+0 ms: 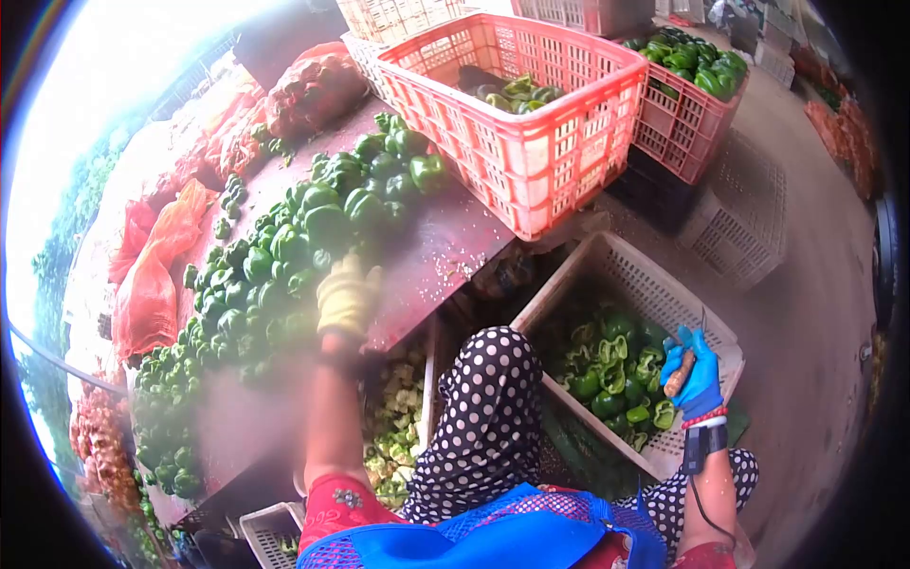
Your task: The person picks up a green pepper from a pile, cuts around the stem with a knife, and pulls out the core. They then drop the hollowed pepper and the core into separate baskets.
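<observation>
My left hand (347, 296), in a yellow glove, reaches over the table with its fingers apart. It is at the near edge of a long heap of green bell peppers (284, 245), and nothing shows in its grip. My right hand (700, 373), in a blue glove, is closed round the brownish handle of a knife (679, 376), whose thin blade points up past the fingers. That hand is over the right side of a pale plastic crate (654, 266) holding green bell peppers (611, 365), several of them cut open.
A red crate (531, 171) with some peppers stands at the table's (445, 248) far corner. Behind it is another crate (678, 123) full of peppers. Pale green cores and scraps (398, 408) fill a container beside my knee. Red net sacks (156, 284) line the table's left side.
</observation>
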`<state>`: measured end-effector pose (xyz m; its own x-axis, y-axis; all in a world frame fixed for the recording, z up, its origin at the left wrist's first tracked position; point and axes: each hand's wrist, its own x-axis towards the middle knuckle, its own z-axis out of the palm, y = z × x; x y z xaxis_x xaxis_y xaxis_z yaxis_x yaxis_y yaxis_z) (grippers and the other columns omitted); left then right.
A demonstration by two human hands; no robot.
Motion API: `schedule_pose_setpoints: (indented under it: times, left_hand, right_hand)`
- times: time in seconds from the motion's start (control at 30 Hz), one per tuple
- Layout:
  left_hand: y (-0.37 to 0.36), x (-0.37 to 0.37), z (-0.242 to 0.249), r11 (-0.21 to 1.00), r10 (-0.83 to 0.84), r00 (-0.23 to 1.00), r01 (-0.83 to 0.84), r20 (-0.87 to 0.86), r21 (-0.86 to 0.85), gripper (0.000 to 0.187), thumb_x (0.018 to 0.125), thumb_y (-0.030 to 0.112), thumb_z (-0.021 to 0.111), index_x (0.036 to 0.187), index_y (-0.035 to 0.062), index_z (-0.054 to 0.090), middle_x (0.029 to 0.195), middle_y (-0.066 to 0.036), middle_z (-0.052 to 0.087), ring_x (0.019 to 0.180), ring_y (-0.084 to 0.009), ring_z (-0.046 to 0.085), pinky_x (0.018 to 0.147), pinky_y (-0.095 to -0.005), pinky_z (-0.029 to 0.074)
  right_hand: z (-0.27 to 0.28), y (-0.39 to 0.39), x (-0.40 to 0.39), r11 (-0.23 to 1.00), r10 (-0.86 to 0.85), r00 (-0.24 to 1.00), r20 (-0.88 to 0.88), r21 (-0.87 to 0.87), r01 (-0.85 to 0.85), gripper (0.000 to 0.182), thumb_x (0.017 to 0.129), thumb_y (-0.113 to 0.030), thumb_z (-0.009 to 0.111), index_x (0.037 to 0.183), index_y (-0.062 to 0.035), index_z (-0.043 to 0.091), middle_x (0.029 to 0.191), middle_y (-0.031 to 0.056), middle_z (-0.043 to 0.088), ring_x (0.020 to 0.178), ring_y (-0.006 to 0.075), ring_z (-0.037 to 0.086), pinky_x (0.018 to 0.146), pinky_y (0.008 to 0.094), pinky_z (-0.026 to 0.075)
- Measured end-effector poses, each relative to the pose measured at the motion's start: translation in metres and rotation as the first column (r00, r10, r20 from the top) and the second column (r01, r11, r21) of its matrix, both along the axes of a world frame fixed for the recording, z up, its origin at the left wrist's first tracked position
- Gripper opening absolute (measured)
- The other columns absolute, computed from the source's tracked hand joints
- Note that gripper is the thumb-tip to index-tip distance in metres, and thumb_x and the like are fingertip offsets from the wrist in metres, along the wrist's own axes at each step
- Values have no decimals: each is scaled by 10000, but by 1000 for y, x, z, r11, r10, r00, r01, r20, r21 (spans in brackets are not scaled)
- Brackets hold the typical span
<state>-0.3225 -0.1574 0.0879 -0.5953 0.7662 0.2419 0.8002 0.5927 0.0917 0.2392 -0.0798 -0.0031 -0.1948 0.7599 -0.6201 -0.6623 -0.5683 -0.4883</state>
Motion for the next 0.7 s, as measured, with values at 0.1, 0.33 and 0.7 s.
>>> schedule_pose_setpoints:
  times: [0.1, 0.33, 0.7]
  left_hand:
    - [40, -22, -14, 972, 101, 995, -102, -14, -213, 646, 889, 424, 661, 1405, 64, 515, 1405, -246, 547, 1201, -404, 610, 1037, -472, 472]
    - [73, -9, -19, 968, 220, 972, -207, 86, -144, 713, 801, 324, 770, 1367, 60, 428, 1280, -280, 523, 1148, -425, 634, 972, -463, 535]
    - [79, 95, -22, 985, -168, 960, 173, 225, 0, 552, 828, 467, 704, 1236, 140, 529, 1177, -249, 600, 1008, -461, 660, 868, -515, 543]
  right_hand:
    - [3, -8, -3, 994, 99, 994, 34, 42, -101, 393, 1003, -477, 598, 1245, -168, 614, 918, 76, 667, 602, 121, 586, 498, 308, 490]
    - [-6, 0, -25, 996, 56, 991, -120, -65, -64, 243, 972, -245, 658, 1148, -78, 665, 1063, 150, 679, 729, 125, 636, 557, 273, 514]
    - [28, -27, -45, 935, 328, 941, -83, 170, -311, 333, 1005, -342, 617, 1245, -112, 631, 1017, 119, 708, 696, 135, 631, 581, 276, 502]
